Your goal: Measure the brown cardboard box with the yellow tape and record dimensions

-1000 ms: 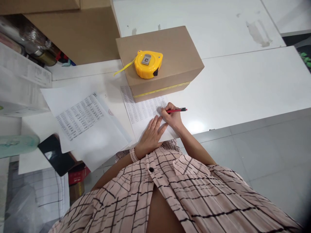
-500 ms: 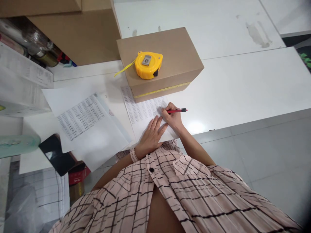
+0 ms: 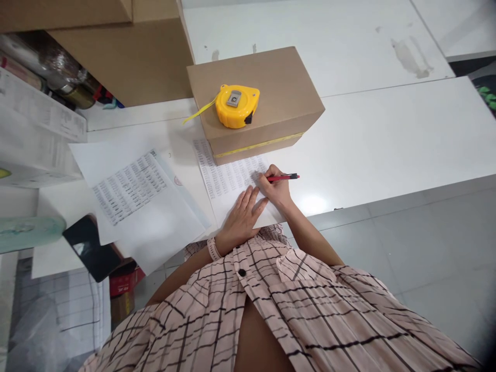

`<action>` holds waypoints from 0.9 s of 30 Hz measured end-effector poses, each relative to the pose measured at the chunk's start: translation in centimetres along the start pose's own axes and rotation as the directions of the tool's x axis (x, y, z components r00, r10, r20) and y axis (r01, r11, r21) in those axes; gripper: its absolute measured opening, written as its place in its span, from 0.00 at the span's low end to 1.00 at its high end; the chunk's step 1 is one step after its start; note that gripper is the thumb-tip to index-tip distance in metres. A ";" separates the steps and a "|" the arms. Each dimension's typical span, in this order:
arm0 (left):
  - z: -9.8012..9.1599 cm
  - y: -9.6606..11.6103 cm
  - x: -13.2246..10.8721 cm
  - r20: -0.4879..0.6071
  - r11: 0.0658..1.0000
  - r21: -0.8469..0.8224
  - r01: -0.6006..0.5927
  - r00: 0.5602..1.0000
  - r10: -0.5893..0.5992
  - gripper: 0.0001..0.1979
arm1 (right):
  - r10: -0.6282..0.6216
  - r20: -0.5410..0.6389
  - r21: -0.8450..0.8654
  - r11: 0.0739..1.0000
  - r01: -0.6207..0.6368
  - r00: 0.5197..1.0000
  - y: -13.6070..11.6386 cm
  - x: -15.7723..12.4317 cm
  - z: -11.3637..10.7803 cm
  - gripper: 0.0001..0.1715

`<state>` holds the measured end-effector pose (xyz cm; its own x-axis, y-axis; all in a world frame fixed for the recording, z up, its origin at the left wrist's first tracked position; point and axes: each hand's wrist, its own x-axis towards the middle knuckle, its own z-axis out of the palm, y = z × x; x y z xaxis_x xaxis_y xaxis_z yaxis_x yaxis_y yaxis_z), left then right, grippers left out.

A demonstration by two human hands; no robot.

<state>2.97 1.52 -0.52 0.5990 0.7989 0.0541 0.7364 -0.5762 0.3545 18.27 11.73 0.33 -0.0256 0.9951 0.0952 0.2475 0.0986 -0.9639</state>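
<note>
My right hand [image 3: 277,188] is closed round a red and black pen [image 3: 281,177], its tip end low over a printed sheet [image 3: 227,178]; the tip itself is hidden by my fingers. Flat on the lower part of that sheet lies my left hand [image 3: 241,214], fingers stretched out. A brown cardboard box [image 3: 271,85] covers the sheet's upper edge. On top of the box sits a yellow tape measure [image 3: 237,106] with a yellow wrist strap. A strip of yellow measuring tape [image 3: 259,145] runs along the box's near side.
More printed papers [image 3: 151,206] lie to the left, beside a black phone [image 3: 91,248] and a pale green bottle [image 3: 31,232]. A larger cardboard box [image 3: 127,62] stands at the back left. The white table [image 3: 387,129] stretches right, its front edge close to my body.
</note>
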 end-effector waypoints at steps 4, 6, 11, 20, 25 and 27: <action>0.0 0.0 0.0 0.001 1.000 -0.010 0.004 1.000 -0.004 0.47 | 0.006 0.005 -0.021 1.000 -0.005 1.000 -0.1 0.0 0.0 0.21; 0.0 0.0 0.0 0.003 1.000 -0.014 0.008 1.000 -0.008 0.46 | 0.006 0.006 -0.023 1.000 -0.005 1.000 -0.1 0.0 0.0 0.21; -0.1 0.0 0.0 0.014 1.000 -0.014 0.011 1.000 -0.011 0.45 | 0.000 0.002 0.000 1.000 0.000 1.000 -0.1 -0.1 0.0 0.19; 0.0 0.0 0.0 0.003 1.000 -0.004 0.004 1.000 -0.004 0.47 | 0.002 0.003 0.001 1.000 -0.002 1.000 0.0 -0.2 0.0 0.19; 0.0 0.0 0.0 0.011 1.000 -0.002 0.003 1.000 -0.003 0.47 | -0.002 0.000 -0.006 1.000 0.002 1.000 0.0 -0.1 0.1 0.18; -0.1 0.0 0.0 0.009 1.000 -0.002 0.002 1.000 -0.002 0.47 | -0.003 -0.002 -0.001 1.000 0.003 1.000 0.1 -0.1 0.1 0.18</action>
<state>2.95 1.60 -0.49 0.6004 0.7984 0.0453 0.7369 -0.5744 0.3565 18.22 11.66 0.26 -0.0241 0.9949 0.0983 0.2487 0.1012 -0.9633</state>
